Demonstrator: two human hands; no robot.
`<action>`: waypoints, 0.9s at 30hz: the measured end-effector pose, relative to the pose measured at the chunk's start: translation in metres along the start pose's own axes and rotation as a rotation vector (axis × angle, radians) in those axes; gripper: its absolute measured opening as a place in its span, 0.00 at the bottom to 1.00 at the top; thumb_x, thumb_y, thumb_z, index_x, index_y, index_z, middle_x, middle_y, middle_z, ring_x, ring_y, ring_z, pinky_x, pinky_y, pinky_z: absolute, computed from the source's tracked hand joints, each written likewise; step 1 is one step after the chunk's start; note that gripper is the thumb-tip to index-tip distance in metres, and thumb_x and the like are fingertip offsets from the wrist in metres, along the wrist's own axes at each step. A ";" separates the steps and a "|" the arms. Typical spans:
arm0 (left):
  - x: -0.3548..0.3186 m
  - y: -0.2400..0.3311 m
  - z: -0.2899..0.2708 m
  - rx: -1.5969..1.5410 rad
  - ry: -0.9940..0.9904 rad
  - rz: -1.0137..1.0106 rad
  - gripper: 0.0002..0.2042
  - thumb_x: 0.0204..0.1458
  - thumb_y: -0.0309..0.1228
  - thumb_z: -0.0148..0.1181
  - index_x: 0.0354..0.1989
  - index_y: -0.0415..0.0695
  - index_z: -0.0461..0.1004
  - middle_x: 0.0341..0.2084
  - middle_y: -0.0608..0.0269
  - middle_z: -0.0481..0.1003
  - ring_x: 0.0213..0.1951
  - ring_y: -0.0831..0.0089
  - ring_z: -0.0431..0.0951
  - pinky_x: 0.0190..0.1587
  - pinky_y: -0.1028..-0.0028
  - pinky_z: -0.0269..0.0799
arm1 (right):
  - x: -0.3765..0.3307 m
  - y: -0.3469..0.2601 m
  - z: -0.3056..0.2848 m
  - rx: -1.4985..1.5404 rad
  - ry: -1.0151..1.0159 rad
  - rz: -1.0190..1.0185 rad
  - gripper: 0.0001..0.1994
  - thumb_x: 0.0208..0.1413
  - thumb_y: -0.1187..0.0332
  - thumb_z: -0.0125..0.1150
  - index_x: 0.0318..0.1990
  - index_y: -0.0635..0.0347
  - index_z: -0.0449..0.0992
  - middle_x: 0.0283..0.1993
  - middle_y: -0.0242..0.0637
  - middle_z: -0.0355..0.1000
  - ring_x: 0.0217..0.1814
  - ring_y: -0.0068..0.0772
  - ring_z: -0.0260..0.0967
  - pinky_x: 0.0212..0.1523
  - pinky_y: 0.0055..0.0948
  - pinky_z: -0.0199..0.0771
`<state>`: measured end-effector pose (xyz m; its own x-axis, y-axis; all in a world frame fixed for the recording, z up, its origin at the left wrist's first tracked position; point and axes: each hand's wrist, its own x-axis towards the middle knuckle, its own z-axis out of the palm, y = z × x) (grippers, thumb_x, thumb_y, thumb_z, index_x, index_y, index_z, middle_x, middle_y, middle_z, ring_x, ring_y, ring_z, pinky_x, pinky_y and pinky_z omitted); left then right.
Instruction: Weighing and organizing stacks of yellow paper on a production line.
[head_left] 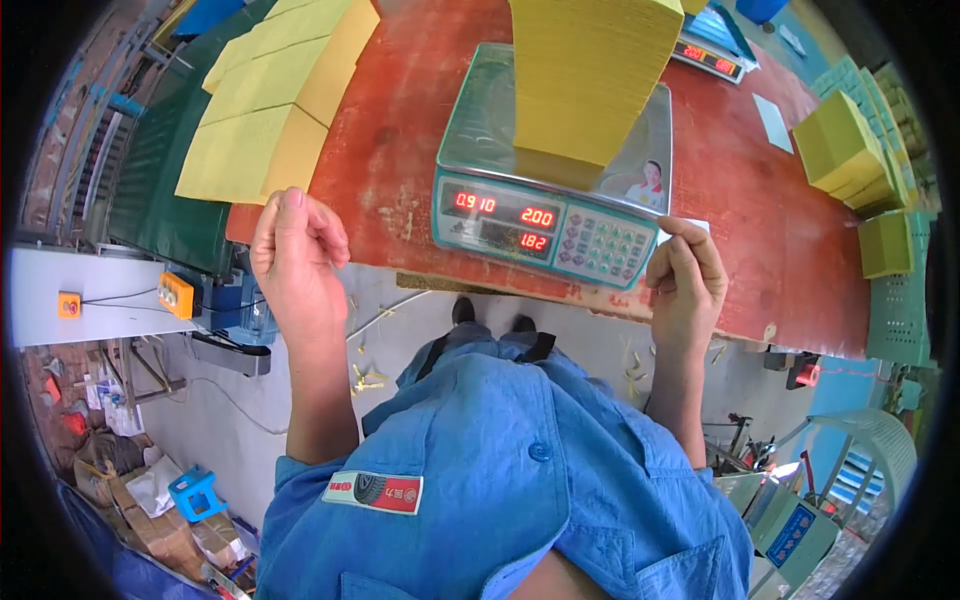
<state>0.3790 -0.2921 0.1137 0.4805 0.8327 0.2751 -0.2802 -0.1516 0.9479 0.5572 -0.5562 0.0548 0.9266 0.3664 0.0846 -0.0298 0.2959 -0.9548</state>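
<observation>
Straight ahead of both hands, the scale (553, 180) sat on the red tabletop (400, 140) with the tall yellow paper stack (590, 70) upright on its pan. Left hand (297, 262) hovered empty, fingers loosely curled; right hand (686, 280), nearer the scale, pinched a small white slip (690, 227).

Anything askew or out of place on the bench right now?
The tall yellow paper stack sits off-centre on the scale, toward its right rear. Yellow scraps litter the floor. Both hands, left and right, are off the stack.
</observation>
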 end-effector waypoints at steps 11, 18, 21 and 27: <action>-0.007 0.005 0.022 -0.012 -0.022 -0.030 0.16 0.64 0.33 0.49 0.21 0.44 0.64 0.14 0.64 0.66 0.16 0.81 0.60 0.19 0.80 0.54 | -0.005 -0.002 -0.014 0.075 -0.008 0.051 0.09 0.63 0.75 0.51 0.45 0.67 0.77 0.23 0.28 0.65 0.24 0.17 0.59 0.26 0.18 0.57; 0.039 -0.003 0.036 0.019 -0.196 -0.064 0.15 0.64 0.36 0.48 0.24 0.45 0.65 0.16 0.65 0.65 0.18 0.79 0.62 0.20 0.80 0.56 | 0.007 0.004 -0.006 0.077 0.052 0.036 0.09 0.63 0.75 0.50 0.45 0.67 0.76 0.22 0.28 0.65 0.23 0.18 0.59 0.26 0.19 0.58; 0.073 -0.004 0.041 -0.037 -0.267 -0.103 0.13 0.64 0.36 0.49 0.27 0.44 0.70 0.19 0.64 0.72 0.20 0.80 0.69 0.22 0.81 0.61 | 0.014 0.001 0.006 0.052 0.061 0.012 0.09 0.63 0.75 0.49 0.44 0.67 0.76 0.22 0.29 0.65 0.23 0.18 0.59 0.26 0.19 0.58; 0.141 -0.003 0.095 -0.135 -0.441 -0.235 0.15 0.62 0.42 0.51 0.45 0.43 0.71 0.37 0.61 0.76 0.40 0.73 0.76 0.37 0.74 0.72 | 0.094 0.001 0.021 -0.043 0.061 -0.066 0.10 0.62 0.71 0.51 0.45 0.67 0.76 0.30 0.31 0.69 0.31 0.22 0.65 0.33 0.23 0.65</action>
<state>0.5264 -0.2250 0.1648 0.8398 0.5279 0.1267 -0.2136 0.1067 0.9711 0.6362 -0.5028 0.0678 0.9472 0.2926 0.1314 0.0468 0.2794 -0.9590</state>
